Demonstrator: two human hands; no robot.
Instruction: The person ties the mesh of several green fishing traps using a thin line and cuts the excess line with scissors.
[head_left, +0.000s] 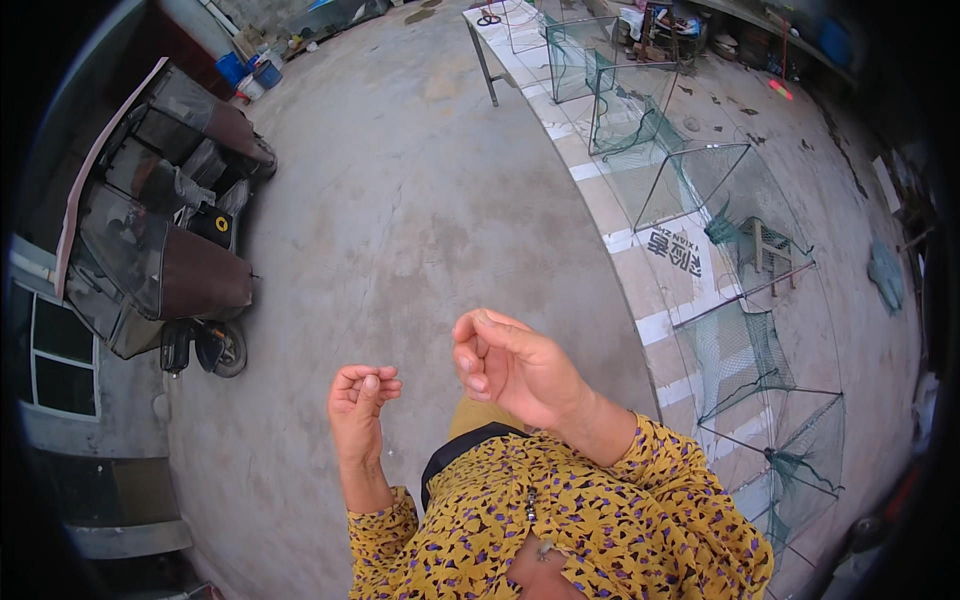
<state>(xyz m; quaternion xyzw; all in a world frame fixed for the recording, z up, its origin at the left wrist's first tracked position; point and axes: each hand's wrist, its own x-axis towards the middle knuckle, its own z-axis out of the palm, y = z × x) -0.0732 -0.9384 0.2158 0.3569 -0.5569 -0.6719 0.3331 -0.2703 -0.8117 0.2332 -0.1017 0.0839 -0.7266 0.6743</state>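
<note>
The bare left hand (362, 415) and bare right hand (522, 365) hang apart, fingers curled; I cannot tell if either pinches anything thin. Rightward, nearer the right hand, a green mesh net (768, 350) on dark, thin frames stretches lengthwise forward along a long, pale table (620, 268).

A covered trike (205, 275) stands on grey, stained concrete floor (400, 200). Nearer than the trike, a pale-framed, dark-paned window (65, 355) sits in a grey wall (60, 432). Buckets (267, 75) cluster beyond the trike; a long, white-topped table (510, 62) stands well apart, to its right. Soft, even daylight covers the floor around it.
</note>
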